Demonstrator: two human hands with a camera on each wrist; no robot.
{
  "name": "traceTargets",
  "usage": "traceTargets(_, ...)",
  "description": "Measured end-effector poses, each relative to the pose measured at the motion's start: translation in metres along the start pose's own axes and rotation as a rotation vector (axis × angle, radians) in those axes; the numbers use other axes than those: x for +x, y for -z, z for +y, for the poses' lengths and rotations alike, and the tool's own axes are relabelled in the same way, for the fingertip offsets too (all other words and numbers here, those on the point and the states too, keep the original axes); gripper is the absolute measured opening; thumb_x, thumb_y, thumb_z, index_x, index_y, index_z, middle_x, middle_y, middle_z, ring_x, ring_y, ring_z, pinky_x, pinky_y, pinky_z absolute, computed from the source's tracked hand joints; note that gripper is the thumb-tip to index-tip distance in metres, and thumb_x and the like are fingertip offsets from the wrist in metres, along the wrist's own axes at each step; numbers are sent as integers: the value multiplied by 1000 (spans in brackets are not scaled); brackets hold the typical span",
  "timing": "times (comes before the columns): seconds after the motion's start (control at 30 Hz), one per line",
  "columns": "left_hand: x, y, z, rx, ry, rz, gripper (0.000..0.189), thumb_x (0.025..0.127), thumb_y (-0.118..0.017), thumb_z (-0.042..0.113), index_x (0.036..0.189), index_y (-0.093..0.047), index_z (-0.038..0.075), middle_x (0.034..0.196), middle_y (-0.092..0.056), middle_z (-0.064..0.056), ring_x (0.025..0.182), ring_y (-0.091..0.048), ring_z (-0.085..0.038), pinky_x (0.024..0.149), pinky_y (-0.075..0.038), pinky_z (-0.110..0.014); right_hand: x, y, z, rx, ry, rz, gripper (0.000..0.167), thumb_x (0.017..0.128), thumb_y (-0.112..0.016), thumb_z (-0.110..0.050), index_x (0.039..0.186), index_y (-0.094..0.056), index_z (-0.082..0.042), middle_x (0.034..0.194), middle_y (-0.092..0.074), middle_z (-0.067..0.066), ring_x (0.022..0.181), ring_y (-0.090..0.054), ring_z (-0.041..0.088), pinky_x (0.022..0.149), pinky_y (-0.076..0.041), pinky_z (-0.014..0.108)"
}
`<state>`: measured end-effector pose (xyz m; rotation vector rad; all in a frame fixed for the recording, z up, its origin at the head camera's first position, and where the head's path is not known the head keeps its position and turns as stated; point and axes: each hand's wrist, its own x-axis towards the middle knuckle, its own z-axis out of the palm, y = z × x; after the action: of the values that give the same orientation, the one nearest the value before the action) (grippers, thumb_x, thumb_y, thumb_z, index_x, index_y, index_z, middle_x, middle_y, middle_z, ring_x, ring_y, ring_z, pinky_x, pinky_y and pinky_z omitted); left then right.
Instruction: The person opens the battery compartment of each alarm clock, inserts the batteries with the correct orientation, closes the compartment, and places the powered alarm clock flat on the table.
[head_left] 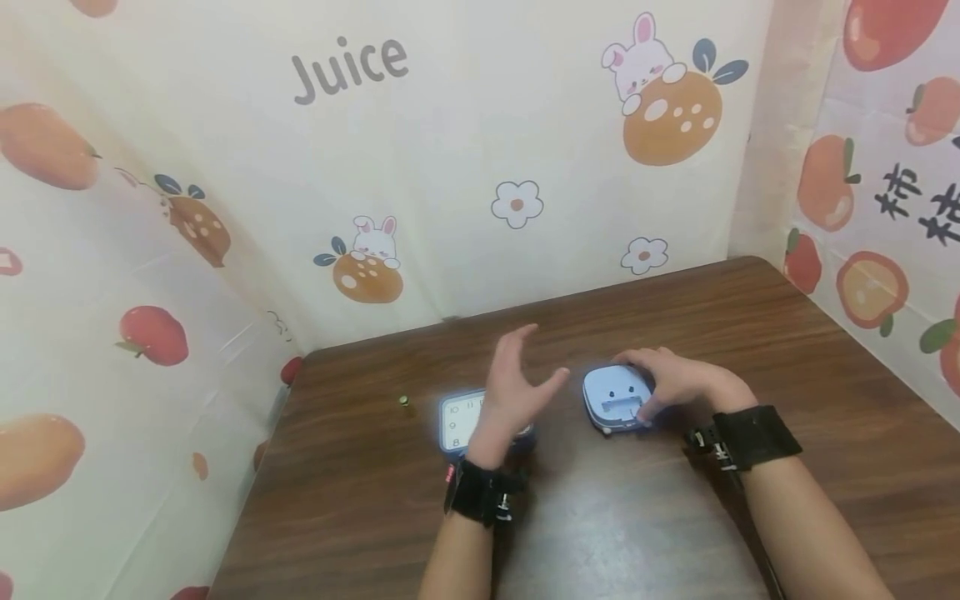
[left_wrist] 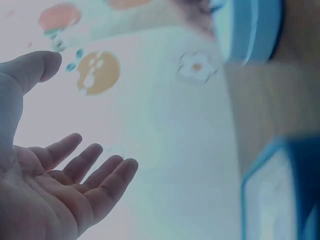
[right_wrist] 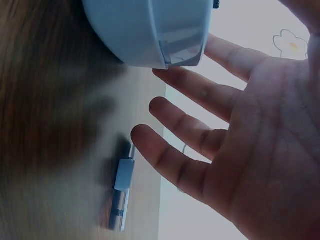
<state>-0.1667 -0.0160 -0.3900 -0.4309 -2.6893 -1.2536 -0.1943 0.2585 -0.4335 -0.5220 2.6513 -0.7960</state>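
Observation:
My left hand is raised over the table clock, fingers and thumb spread with nothing between them. In the left wrist view, its palm shows bare, and the blurred blue clock edge is at lower right. My right hand grips the right side of a light blue rounded case with two dark eyes and a slot-like front panel, thumb in front and fingers behind. In the right wrist view, the case partly hides the index finger; the other fingers extend below it.
A small green item lies left of the clock on the brown wooden table. A slim blue-and-metal object lies near my right hand. Fruit-printed cloth hangs behind the table and at both sides.

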Motion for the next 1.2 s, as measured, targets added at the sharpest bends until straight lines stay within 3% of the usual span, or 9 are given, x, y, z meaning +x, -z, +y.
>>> traceTargets(0.2, 1, 36, -16, -75, 29, 136, 69, 81, -74, 36, 142, -41, 27, 143, -45, -2, 130, -46, -21, 103, -44, -44, 1, -1, 0, 9, 42, 6, 87, 64, -87, -39, 137, -47, -15, 127, -54, 12, 112, -47, 30, 84, -43, 45)
traceTargets(0.37, 1, 65, -35, -195, 62, 271, 66, 79, -77, 29, 137, -47, 22, 137, -50, -1, 126, -49, -21, 101, -46, -43, 1, -2, 2, 33, 51, -8, 87, 64, -87, -39, 136, -45, -14, 127, -55, 12, 110, -50, 28, 85, -44, 43)
traceTargets(0.5, -3, 92, -55, -261, 118, 381, 60, 80, -77, 28, 133, -51, 19, 133, -53, -1, 123, -52, -24, 101, -46, -45, 2, -2, 2, 45, 51, -12, 86, 65, -87, -39, 136, -45, -13, 127, -55, 12, 109, -51, 27, 85, -44, 42)
traceTargets(0.6, -7, 111, -73, -270, 185, 415, 55, 82, -75, 31, 131, -54, 18, 130, -56, -3, 121, -53, -24, 100, -46, -45, 2, -1, 1, 52, 49, -13, 86, 65, -87, -39, 135, -45, -12, 126, -56, 13, 109, -51, 28, 86, -45, 44)
traceTargets(0.83, -16, 133, -115, -219, 411, 351, 55, 86, -68, 45, 130, -56, 16, 133, -56, -6, 123, -52, -27, 100, -43, -47, 0, 1, 2, 62, 42, -13, 86, 65, -87, -38, 136, -45, -12, 130, -55, 14, 113, -52, 31, 90, -45, 49)
traceTargets(0.97, -20, 135, -129, -189, 524, 286, 50, 87, -68, 42, 130, -56, 18, 137, -54, -5, 129, -47, -28, 102, -41, -50, -1, 2, 0, 68, 39, -15, 85, 66, -86, -38, 136, -45, -12, 131, -55, 15, 114, -52, 32, 91, -45, 51)
traceTargets(1.2, -20, 130, -144, -164, 636, 189, 48, 88, -68, 30, 132, -55, 15, 139, -52, -10, 127, -47, -32, 103, -38, -52, -1, 2, -1, 81, 28, -26, 85, 67, -86, -35, 137, -45, -13, 131, -55, 15, 115, -52, 32, 92, -45, 51)
